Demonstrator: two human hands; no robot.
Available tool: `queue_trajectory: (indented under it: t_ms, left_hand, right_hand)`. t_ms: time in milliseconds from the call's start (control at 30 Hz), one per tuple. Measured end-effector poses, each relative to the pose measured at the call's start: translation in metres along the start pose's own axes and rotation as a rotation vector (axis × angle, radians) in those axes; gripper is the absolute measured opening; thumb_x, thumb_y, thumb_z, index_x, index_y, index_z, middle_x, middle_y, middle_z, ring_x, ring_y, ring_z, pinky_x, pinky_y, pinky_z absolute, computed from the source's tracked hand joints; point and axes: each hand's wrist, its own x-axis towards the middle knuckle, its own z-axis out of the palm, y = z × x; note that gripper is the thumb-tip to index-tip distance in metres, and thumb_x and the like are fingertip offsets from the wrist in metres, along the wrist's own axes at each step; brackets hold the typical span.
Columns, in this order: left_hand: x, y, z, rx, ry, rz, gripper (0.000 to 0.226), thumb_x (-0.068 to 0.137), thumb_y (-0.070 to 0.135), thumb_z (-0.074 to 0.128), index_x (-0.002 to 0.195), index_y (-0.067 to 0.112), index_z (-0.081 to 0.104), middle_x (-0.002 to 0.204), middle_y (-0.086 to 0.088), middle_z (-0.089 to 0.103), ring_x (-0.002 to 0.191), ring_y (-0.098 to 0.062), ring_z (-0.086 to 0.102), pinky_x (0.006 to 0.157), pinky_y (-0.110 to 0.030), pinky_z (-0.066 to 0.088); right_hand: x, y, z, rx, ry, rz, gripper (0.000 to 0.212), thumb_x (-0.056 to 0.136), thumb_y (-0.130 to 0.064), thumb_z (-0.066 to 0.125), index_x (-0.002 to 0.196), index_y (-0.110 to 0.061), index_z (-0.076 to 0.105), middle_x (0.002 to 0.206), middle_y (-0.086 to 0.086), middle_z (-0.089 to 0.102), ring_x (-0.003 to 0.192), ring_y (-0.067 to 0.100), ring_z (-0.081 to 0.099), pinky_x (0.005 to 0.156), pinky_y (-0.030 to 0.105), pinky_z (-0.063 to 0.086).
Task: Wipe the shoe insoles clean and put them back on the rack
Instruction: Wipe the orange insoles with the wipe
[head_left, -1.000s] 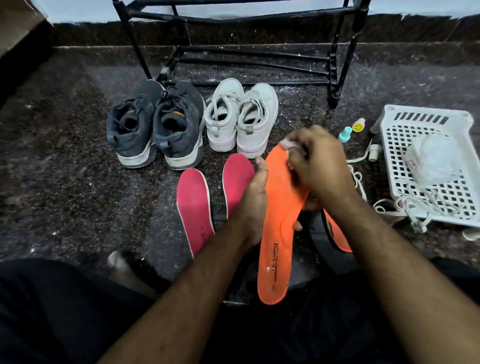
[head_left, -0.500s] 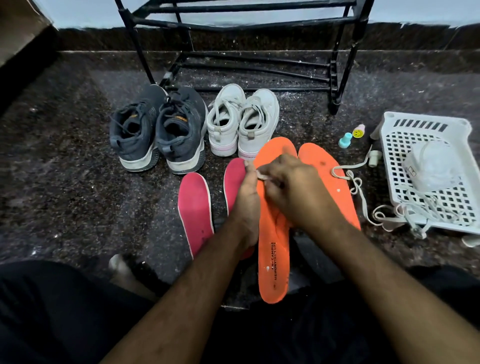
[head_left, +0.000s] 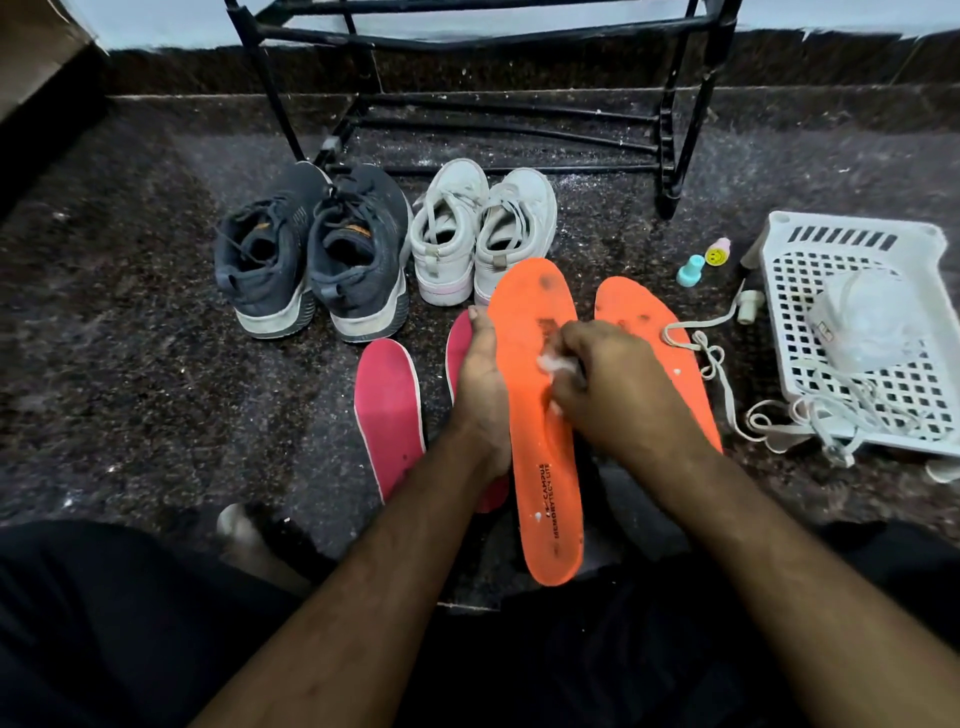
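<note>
An orange insole (head_left: 540, 467) with dark smudges near its toe is held up over my lap. My left hand (head_left: 483, 395) grips its left edge. My right hand (head_left: 608, 389) pinches a small white wad (head_left: 553, 364) and presses it against the middle of the insole. A second orange insole (head_left: 644, 322) lies on the floor behind my right hand. Two pink insoles (head_left: 387, 410) lie on the floor to the left, one partly hidden by my left hand. The black metal rack (head_left: 467, 104) stands at the back.
Dark grey sneakers (head_left: 311, 249) and white sneakers (head_left: 483, 234) stand in front of the rack. A white plastic basket (head_left: 852, 239) with a clear bag and cord sits at the right. Loose white laces (head_left: 717, 364) and small bottles (head_left: 691, 270) lie beside it. The floor is dark speckled stone.
My right hand with the white wad has slid down the orange insole from its toe towards the middle. The second orange insole behind it has come into view.
</note>
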Motion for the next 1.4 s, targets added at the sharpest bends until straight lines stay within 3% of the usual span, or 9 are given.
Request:
queue_trajectory:
  t_ms: [100, 267, 400, 533, 733, 900, 1067, 1167, 1400]
  left_hand:
    - [0.004, -0.002, -0.002, 0.060, 0.032, 0.002, 0.092, 0.090, 0.079, 0.014, 0.107, 0.007, 0.068, 0.100, -0.014, 0.068, 0.080, -0.025, 0.068, 0.074, -0.035, 0.056]
    - [-0.003, -0.004, 0.003, 0.164, -0.022, -0.071, 0.091, 0.088, 0.080, 0.007, 0.122, 0.016, 0.062, 0.094, -0.007, 0.073, 0.078, -0.023, 0.070, 0.054, -0.044, 0.058]
    - [0.001, -0.002, 0.000, 0.090, 0.069, 0.023, 0.089, 0.080, 0.087, 0.033, 0.112, 0.010, 0.064, 0.104, -0.014, 0.063, 0.086, -0.025, 0.062, 0.078, -0.036, 0.050]
    - [0.007, -0.002, -0.009, 0.040, 0.132, 0.041, 0.105, 0.085, 0.085, 0.029, 0.144, -0.001, 0.047, 0.147, -0.027, 0.045, 0.129, -0.042, 0.048, 0.116, -0.058, 0.030]
    - [-0.001, -0.009, 0.006, 0.042, 0.023, -0.075, 0.086, 0.088, 0.081, 0.018, 0.123, 0.017, 0.064, 0.111, -0.014, 0.070, 0.101, -0.032, 0.066, 0.089, -0.047, 0.050]
    - [0.002, 0.004, -0.008, -0.058, 0.072, -0.004, 0.086, 0.092, 0.079, 0.021, 0.098, 0.012, 0.076, 0.113, -0.016, 0.066, 0.118, -0.035, 0.059, 0.113, -0.049, 0.039]
    - [-0.002, -0.003, 0.004, -0.065, 0.018, -0.030, 0.073, 0.097, 0.068, 0.026, 0.115, 0.011, 0.067, 0.121, -0.018, 0.065, 0.123, -0.035, 0.059, 0.109, -0.042, 0.043]
    - [-0.003, -0.005, 0.009, -0.055, -0.015, -0.037, 0.064, 0.099, 0.057, 0.030, 0.101, 0.008, 0.071, 0.093, -0.013, 0.074, 0.089, -0.025, 0.071, 0.083, -0.033, 0.057]
    - [0.001, -0.003, -0.001, -0.039, -0.052, -0.097, 0.073, 0.101, 0.061, 0.023, 0.101, 0.005, 0.070, 0.092, -0.015, 0.073, 0.083, -0.024, 0.072, 0.077, -0.033, 0.059]
  right_hand:
    - [-0.010, -0.003, 0.003, 0.073, -0.117, -0.047, 0.021, 0.075, -0.002, 0.065, 0.088, -0.018, 0.066, 0.088, 0.005, 0.068, 0.086, 0.026, 0.064, 0.081, 0.036, 0.049]
    - [0.027, 0.026, -0.017, 0.002, 0.172, 0.132, 0.018, 0.081, -0.007, 0.063, 0.096, -0.015, 0.069, 0.094, 0.005, 0.067, 0.087, 0.023, 0.062, 0.081, 0.032, 0.046]
    - [0.002, 0.001, 0.006, 0.044, 0.002, 0.042, 0.019, 0.080, -0.002, 0.060, 0.095, -0.014, 0.064, 0.094, 0.010, 0.066, 0.087, 0.029, 0.061, 0.078, 0.034, 0.045]
    - [-0.018, -0.015, 0.015, 0.118, -0.101, -0.058, 0.018, 0.079, -0.001, 0.063, 0.090, -0.015, 0.062, 0.087, 0.001, 0.063, 0.082, 0.018, 0.056, 0.072, 0.028, 0.036]
    - [0.025, 0.014, -0.002, 0.076, 0.201, 0.025, 0.019, 0.081, 0.000, 0.061, 0.092, -0.015, 0.066, 0.090, 0.001, 0.062, 0.083, 0.019, 0.057, 0.074, 0.020, 0.033]
    - [-0.009, -0.020, 0.016, 0.106, -0.011, -0.179, 0.022, 0.079, -0.004, 0.060, 0.096, -0.017, 0.067, 0.092, 0.003, 0.063, 0.084, 0.020, 0.059, 0.076, 0.033, 0.043]
    - [0.010, 0.001, 0.005, 0.100, 0.065, -0.095, 0.020, 0.081, -0.004, 0.059, 0.095, -0.015, 0.068, 0.092, 0.003, 0.065, 0.084, 0.022, 0.061, 0.078, 0.029, 0.042]
    - [0.024, 0.008, 0.002, 0.099, 0.157, 0.003, 0.018, 0.084, -0.004, 0.065, 0.099, -0.012, 0.071, 0.096, 0.005, 0.069, 0.091, 0.024, 0.064, 0.081, 0.025, 0.041]
    - [-0.003, -0.012, 0.005, 0.162, 0.071, -0.178, 0.022, 0.080, -0.006, 0.064, 0.098, -0.019, 0.070, 0.088, -0.001, 0.066, 0.082, 0.015, 0.060, 0.075, 0.030, 0.045]
